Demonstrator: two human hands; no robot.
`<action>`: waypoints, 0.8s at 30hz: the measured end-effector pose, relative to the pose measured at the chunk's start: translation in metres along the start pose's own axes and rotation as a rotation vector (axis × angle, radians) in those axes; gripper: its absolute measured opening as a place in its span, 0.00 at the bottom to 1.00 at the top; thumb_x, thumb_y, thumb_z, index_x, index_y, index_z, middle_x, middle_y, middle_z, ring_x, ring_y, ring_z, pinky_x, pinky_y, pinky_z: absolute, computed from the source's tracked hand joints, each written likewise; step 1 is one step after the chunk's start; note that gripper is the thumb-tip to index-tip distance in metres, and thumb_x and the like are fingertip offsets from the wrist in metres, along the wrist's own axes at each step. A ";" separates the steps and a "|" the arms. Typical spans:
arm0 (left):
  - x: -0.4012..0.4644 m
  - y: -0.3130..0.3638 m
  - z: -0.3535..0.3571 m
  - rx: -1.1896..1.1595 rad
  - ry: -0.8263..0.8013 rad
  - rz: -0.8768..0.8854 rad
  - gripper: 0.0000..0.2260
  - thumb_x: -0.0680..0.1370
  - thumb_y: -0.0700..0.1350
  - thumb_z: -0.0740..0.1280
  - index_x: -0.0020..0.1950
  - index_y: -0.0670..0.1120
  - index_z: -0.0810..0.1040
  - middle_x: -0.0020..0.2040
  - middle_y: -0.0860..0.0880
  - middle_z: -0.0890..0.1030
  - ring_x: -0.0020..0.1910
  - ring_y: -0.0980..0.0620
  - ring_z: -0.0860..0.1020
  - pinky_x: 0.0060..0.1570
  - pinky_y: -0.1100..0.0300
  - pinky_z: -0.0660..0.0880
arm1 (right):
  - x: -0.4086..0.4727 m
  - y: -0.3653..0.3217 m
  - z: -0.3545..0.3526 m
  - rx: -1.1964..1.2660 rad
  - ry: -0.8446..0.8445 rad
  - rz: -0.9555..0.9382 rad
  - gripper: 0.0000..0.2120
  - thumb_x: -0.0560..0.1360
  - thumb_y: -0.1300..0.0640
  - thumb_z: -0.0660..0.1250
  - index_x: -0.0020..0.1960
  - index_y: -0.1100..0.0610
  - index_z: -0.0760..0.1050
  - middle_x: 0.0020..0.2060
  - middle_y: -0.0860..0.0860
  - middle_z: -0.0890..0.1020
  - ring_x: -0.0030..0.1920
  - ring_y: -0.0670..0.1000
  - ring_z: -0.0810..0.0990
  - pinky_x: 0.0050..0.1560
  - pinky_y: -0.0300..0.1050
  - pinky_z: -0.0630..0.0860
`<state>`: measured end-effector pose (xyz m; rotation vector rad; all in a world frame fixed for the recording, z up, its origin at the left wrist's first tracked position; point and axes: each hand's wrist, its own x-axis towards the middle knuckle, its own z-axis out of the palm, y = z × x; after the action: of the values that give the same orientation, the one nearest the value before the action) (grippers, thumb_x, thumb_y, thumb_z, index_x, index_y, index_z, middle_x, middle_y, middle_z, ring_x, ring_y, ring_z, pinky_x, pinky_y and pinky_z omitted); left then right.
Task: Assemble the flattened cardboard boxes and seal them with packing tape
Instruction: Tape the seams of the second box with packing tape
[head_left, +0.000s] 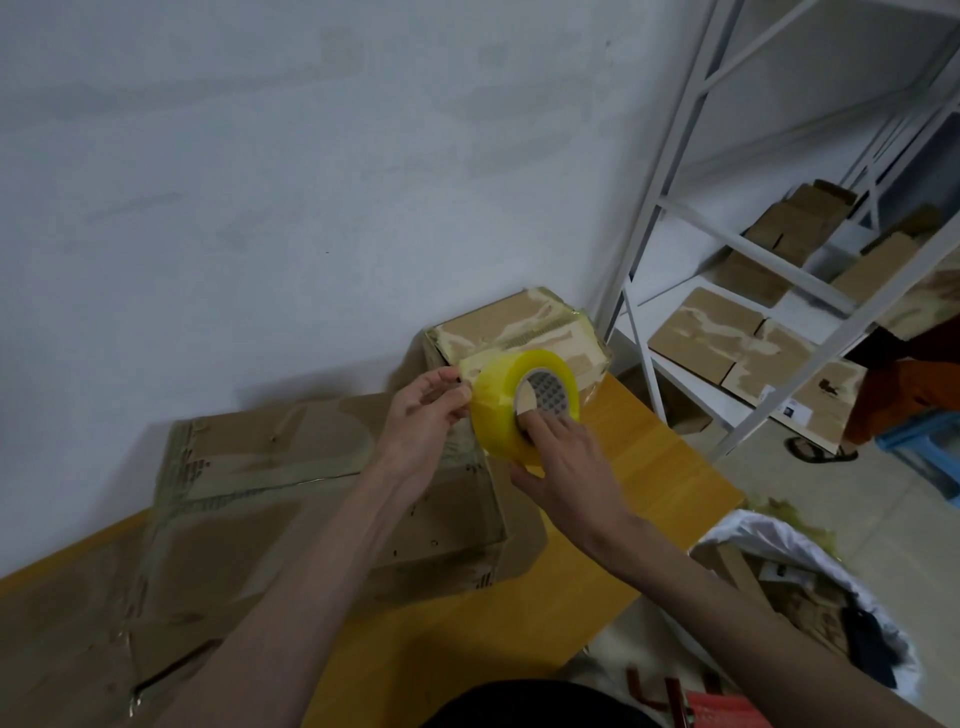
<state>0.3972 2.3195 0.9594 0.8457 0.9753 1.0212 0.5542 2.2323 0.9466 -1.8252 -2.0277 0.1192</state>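
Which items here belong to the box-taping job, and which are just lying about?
In use: tape roll, held by right hand; left hand pinching its free end; cardboard box on the table.
Lying about: shelving rack, lined waste bin, blue stool.

Pale grey-white wall (311, 156) filling the upper left, patchy paint, flat dim light, no hard shadows. Yellow wood-tone bench (649, 467) sitting against it, running diagonally lower left to right. White metal shelving rack (649, 249) standing at right, cross-braced, just beside the bench end. Floor (857, 509) showing light tiles. White-lined bin (810, 561) sitting on the floor beside the bench. Blue plastic stool (930, 447) showing at the far right edge. Red item (727, 709) at bottom edge, unclear.
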 end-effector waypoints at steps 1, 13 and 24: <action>-0.001 -0.001 0.000 0.015 -0.003 0.010 0.07 0.77 0.33 0.69 0.52 0.43 0.79 0.42 0.47 0.81 0.42 0.52 0.78 0.46 0.61 0.76 | 0.000 0.000 0.001 -0.007 -0.001 -0.007 0.13 0.74 0.50 0.65 0.53 0.55 0.70 0.47 0.51 0.78 0.45 0.56 0.75 0.43 0.50 0.71; 0.001 -0.001 -0.002 0.293 -0.076 0.005 0.13 0.78 0.50 0.71 0.56 0.43 0.84 0.39 0.50 0.78 0.40 0.56 0.76 0.47 0.61 0.76 | -0.006 0.001 0.006 0.032 -0.015 -0.006 0.13 0.75 0.52 0.69 0.54 0.55 0.70 0.45 0.51 0.76 0.43 0.52 0.72 0.44 0.44 0.63; 0.016 0.014 0.011 0.473 -0.035 0.114 0.07 0.74 0.44 0.75 0.47 0.42 0.85 0.36 0.43 0.78 0.32 0.54 0.73 0.34 0.62 0.73 | -0.009 0.000 -0.004 0.135 -0.072 0.031 0.15 0.76 0.50 0.68 0.59 0.54 0.71 0.48 0.46 0.73 0.47 0.47 0.67 0.46 0.43 0.62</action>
<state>0.4062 2.3372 0.9719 1.3174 1.1699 0.8782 0.5559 2.2231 0.9487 -1.7922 -1.9879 0.3266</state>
